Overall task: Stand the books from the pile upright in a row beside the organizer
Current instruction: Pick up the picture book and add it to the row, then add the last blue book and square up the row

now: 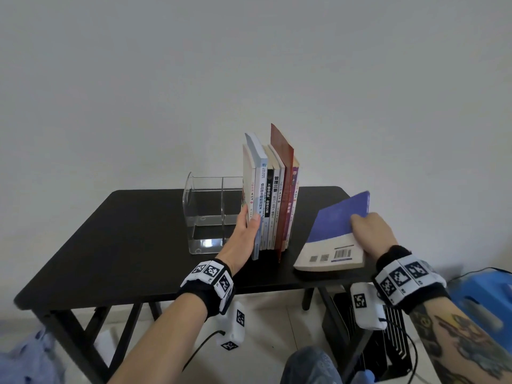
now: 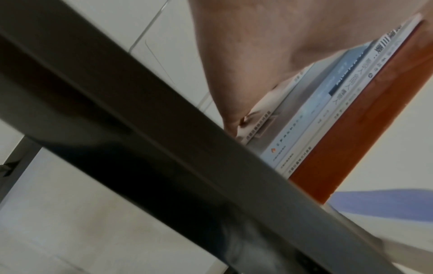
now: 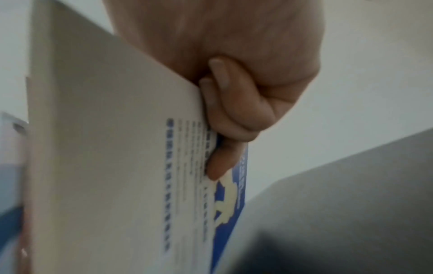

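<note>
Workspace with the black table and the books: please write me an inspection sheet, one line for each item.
Surface: black table, matte, bare at its left part.
Job's things: row of upright books directly right of the clear organizer; blue and white book tilted, near edge on the table.
Clutter: nothing seen on the table.
Grippers: left hand steadies the row's left end, thumb on a spine; right hand grips the blue and white book, fingers curled under it.
Cables: black cable hangs from the left wrist unit.
Surroundings: plain white wall; black wire rack and blue object on the floor.
</note>
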